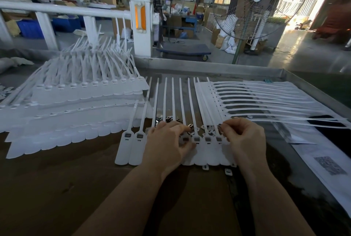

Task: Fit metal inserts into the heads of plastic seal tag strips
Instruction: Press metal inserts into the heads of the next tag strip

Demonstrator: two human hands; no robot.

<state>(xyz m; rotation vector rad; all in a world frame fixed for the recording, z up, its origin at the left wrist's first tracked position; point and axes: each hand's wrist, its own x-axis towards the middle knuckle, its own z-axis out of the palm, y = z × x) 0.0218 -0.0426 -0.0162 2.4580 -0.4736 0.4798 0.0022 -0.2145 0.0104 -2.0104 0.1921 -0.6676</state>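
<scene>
A joined row of white plastic seal tag strips (133, 146) lies on the brown table, heads near me, tails pointing away. Small dark metal inserts (171, 119) lie in a loose heap just behind the heads. My left hand (167, 144) rests curled over the middle of the row, its fingers on a strip head; a metal insert (190, 126) shows at its fingertips. My right hand (243, 137) is curled at the row's right end and pinches a small dark insert (220, 126) above a head. Heads under both hands are hidden.
Tall stacks of white strip rows (85, 99) fill the table's left. Another pile (256, 100) lies at the right with tails pointing right. Two loose white clips (228, 171) sit near the row's front edge. Printed sheets (326, 165) lie far right. A metal rim (209, 66) bounds the table.
</scene>
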